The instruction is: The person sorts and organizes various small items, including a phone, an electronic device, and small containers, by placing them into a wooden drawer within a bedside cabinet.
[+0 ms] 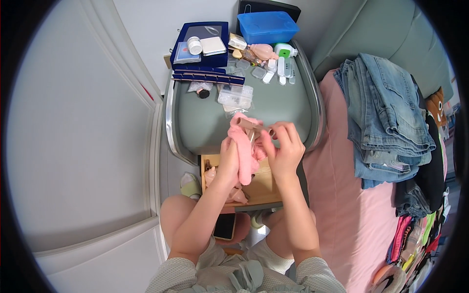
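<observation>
Cloth (243, 158) — clasped, grip closed — left hand (228, 158)

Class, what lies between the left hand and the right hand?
In the head view, a fluffy pink cloth and a brownish piece lie between the left hand and the right hand.

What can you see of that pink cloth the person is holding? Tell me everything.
The pink cloth looks soft and fluffy, like towelling. It is bunched, with a long fold hanging down above the open drawer. The left hand grips its left side; the right hand is near its right side, contact unclear. A brownish, tube-like piece crosses its upper part. Folds and fingers hide its full shape.
</observation>
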Available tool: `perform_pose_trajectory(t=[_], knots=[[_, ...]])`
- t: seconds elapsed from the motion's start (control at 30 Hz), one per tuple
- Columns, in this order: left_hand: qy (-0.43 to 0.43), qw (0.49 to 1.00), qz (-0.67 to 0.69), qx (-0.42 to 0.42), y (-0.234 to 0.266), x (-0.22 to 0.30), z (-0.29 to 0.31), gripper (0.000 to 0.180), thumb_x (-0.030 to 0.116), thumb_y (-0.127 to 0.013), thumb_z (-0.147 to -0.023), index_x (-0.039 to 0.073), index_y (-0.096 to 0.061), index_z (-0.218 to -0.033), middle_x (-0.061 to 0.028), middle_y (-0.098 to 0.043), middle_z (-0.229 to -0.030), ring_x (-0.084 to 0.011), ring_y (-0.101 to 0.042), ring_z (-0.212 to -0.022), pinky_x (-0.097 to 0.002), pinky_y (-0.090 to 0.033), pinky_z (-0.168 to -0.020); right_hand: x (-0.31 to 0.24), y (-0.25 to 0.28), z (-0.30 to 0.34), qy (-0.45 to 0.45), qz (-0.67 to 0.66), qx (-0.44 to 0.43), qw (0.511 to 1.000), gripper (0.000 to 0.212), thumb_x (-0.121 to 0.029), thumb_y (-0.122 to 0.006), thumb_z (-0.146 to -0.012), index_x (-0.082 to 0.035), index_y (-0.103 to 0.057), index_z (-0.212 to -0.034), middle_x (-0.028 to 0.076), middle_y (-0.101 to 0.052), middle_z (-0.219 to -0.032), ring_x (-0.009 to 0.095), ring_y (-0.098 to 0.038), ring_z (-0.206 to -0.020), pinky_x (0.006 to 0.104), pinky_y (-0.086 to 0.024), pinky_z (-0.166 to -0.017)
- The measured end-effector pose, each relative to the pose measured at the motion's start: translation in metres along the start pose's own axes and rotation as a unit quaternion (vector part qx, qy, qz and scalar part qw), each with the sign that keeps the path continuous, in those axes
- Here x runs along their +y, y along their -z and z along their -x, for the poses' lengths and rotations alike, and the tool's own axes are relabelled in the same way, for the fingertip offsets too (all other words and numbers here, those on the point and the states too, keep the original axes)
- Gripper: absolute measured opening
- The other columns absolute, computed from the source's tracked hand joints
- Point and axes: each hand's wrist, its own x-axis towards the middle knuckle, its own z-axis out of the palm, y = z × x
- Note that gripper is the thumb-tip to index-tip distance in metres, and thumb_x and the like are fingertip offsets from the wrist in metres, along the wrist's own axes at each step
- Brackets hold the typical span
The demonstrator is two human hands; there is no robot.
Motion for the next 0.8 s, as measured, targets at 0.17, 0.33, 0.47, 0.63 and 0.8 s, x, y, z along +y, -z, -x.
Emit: perform_pose_trajectory(t=[0.17,0.33,0.47,0.63,0.8], knots=[[0.002,0.97,0.2,-0.136,0.001,0.013,0.002,0.037,0.036,-0.043,-0.093,0.009,-0.044,-0.118,-0.0047,-0.053,-0.106,-0.0209,-0.055,-0.08,-0.0312,-0.046,-0.066,0.006,-0.008,0.001,-0.161,-0.22,0.008,0.962,0.011,-0.007,-0.064,-0.08,0.002,-0.059,-0.079,0.007,-0.056,-0.074,0.013,-0.05,-0.058,0.0254,-0.04,-0.05],[-0.157,0.966,-0.135,-0.158,0.017,0.018,-0.01,0.03,0.021,-0.047,-0.091,0.006,-0.048,-0.117,-0.0067,-0.053,-0.11,-0.0199,-0.056,-0.086,-0.0283,-0.045,-0.073,0.011,0.008,-0.008,-0.11,-0.197,-0.054,0.973,0.009,-0.006,-0.062,-0.079,0.001,-0.058,-0.074,0.007,-0.053,-0.066,0.016,-0.049,-0.052,0.0282,-0.036,-0.046],[0.03,0.986,-0.143,-0.083,0.018,0.026,0.012,0.031,0.005,-0.048,-0.087,0.002,-0.051,-0.117,-0.0062,-0.056,-0.106,-0.013,-0.056,-0.093,-0.0237,-0.045,-0.08,0.014,0.015,-0.007,-0.086,-0.177,-0.139,0.97,0.013,-0.009,-0.064,-0.075,-0.001,-0.055,-0.069,0.008,-0.051,-0.064,0.021,-0.051,-0.052,0.0306,-0.039,-0.047],[0.093,0.953,-0.209,-0.199,0.022,0.036,0.016,0.031,0.005,-0.049,-0.087,0.0,-0.051,-0.118,-0.0019,-0.059,-0.098,-0.0083,-0.056,-0.086,-0.0234,-0.049,-0.074,0.005,0.023,-0.013,-0.024,-0.167,-0.218,0.961,0.015,-0.014,-0.066,-0.076,-0.003,-0.056,-0.074,0.007,-0.052,-0.07,0.023,-0.054,-0.058,0.033,-0.044,-0.053],[0.163,0.936,-0.223,-0.219,0.038,0.015,0.008,0.029,0.008,-0.047,-0.091,0.0,-0.05,-0.119,-0.003,-0.059,-0.1,-0.0094,-0.057,-0.088,-0.0246,-0.049,-0.075,0.005,0.023,-0.011,-0.009,-0.126,-0.239,0.963,0.016,-0.02,-0.064,-0.079,-0.005,-0.058,-0.078,0.006,-0.053,-0.075,0.026,-0.055,-0.063,0.0341,-0.046,-0.056]])
